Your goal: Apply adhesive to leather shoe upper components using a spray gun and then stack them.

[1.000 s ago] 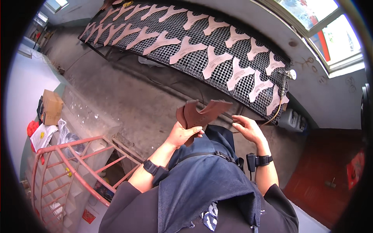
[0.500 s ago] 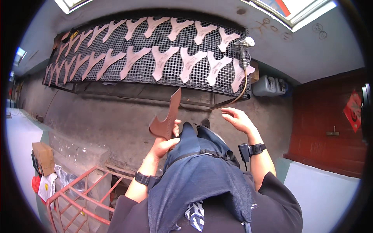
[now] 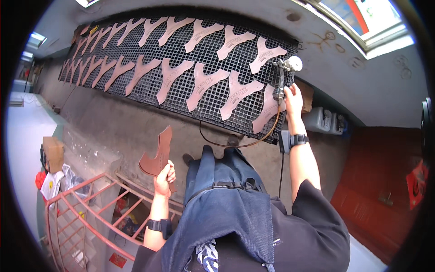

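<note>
In my left hand is a small stack of brown Y-shaped leather pieces, held by the narrow end at my left side, away from the rack. My right hand reaches to the rack's right end, its thumb and fingers closed around the handle of a metal spray gun. A brown hose curves down from the gun. Two rows of similar, paler Y-shaped pieces lie on the black mesh rack; the gun and my hand partly cover the nearest right one.
Pale plastic jugs and a cardboard box stand past the rack's right end. A red metal railing is at my lower left, with a cardboard carton and bags beyond. A dark red door is at right.
My right hand has moved up and away from me to the spray gun and closed on it. My left hand has moved left with the leather pieces, and the view has turned.
</note>
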`<state>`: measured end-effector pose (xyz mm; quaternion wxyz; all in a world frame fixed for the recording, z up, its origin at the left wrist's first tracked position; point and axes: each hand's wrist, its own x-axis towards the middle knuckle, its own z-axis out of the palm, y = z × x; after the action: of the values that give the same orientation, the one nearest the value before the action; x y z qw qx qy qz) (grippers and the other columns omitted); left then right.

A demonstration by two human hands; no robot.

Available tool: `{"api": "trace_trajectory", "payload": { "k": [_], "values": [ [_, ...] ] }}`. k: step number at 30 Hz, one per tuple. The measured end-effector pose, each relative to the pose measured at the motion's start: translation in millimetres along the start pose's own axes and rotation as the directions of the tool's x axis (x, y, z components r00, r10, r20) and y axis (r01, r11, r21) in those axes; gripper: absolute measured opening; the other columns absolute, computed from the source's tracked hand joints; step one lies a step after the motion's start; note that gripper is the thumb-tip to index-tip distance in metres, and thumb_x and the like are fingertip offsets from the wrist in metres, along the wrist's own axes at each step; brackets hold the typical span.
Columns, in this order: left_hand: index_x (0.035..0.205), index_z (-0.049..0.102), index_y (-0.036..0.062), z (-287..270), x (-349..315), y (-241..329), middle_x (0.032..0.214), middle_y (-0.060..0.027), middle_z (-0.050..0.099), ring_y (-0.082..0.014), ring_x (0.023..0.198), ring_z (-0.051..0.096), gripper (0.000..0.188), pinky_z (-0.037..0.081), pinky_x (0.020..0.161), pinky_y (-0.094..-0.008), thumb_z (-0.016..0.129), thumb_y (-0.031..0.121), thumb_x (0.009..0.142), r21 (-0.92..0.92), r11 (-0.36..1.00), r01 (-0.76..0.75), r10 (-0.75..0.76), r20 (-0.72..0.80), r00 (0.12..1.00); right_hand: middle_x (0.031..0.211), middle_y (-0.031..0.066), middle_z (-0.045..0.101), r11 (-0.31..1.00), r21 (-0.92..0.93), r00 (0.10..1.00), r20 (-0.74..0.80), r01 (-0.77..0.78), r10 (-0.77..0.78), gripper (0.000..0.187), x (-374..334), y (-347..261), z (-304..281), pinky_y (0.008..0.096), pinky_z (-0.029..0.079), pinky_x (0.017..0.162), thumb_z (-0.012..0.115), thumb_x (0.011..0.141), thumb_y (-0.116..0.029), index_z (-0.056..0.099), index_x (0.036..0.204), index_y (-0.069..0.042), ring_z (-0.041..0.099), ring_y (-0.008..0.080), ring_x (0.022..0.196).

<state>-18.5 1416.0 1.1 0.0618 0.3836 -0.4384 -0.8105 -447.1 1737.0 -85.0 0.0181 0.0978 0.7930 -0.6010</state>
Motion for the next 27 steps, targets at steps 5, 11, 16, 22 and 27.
{"api": "trace_trajectory", "payload": {
  "k": [5,11,16,22,27],
  "values": [
    [0.104,0.055,0.0052,40.2,-23.0,-28.1,0.075,0.0000,0.050,-0.0089,0.061,0.046,0.013,0.037,0.054,-0.0232,0.059,0.015,0.097,-0.042,0.998,-0.051,0.044,-0.138,0.989,0.141,0.0204,0.056,0.996,-0.060,0.987,0.148,-0.061,0.069,0.067,65.5,3.6,39.1,0.0362,0.041,0.108,0.074,0.089,-0.028,0.050,0.140,0.009,0.054,0.0265,0.129],
    [0.104,0.055,0.0058,63.7,-30.5,-40.7,0.078,-0.0012,0.056,-0.0094,0.063,0.052,0.009,0.043,0.059,-0.0245,0.059,0.010,0.097,0.110,0.994,-0.018,0.038,-0.182,0.983,0.101,0.0005,0.067,0.945,0.168,0.925,0.308,-0.282,0.221,0.038,108.8,22.5,50.9,0.0283,0.051,0.063,0.075,0.089,-0.027,0.068,0.118,-0.005,0.062,0.0123,0.070],
    [0.104,0.057,0.0062,69.6,-17.6,-52.0,0.084,-0.0019,0.061,-0.0098,0.078,0.062,0.009,0.051,0.071,-0.0265,0.059,0.010,0.096,0.372,0.928,0.011,0.043,-0.136,0.990,0.082,-0.0012,0.062,0.912,0.174,0.898,0.317,-0.372,0.305,0.024,116.4,10.6,59.2,0.0289,0.050,0.051,0.075,0.090,-0.031,0.064,0.100,-0.012,0.064,0.0140,0.068],
    [0.104,0.055,0.0040,91.8,1.0,-46.3,0.090,-0.0052,0.064,-0.0143,0.085,0.065,0.010,0.054,0.079,-0.0306,0.057,0.008,0.096,0.492,0.871,0.017,0.015,-0.061,0.998,0.072,-0.0045,0.056,0.919,0.085,0.890,0.300,-0.384,0.344,0.028,119.8,1.3,68.0,0.0239,0.037,0.046,0.070,0.093,-0.040,0.065,0.090,-0.013,0.051,0.0076,0.056],
    [0.117,0.059,0.0063,89.1,34.7,-37.0,0.102,-0.0045,0.065,-0.0155,0.099,0.065,0.025,0.051,0.090,-0.0313,0.060,0.008,0.092,0.678,0.709,-0.193,0.127,0.147,0.981,0.069,-0.0049,0.055,0.867,0.198,0.857,0.360,-0.457,0.369,0.034,91.6,-47.5,74.6,0.0228,0.036,0.043,0.067,0.093,-0.045,0.064,0.090,-0.011,0.050,0.0080,0.054]
  ]
}}
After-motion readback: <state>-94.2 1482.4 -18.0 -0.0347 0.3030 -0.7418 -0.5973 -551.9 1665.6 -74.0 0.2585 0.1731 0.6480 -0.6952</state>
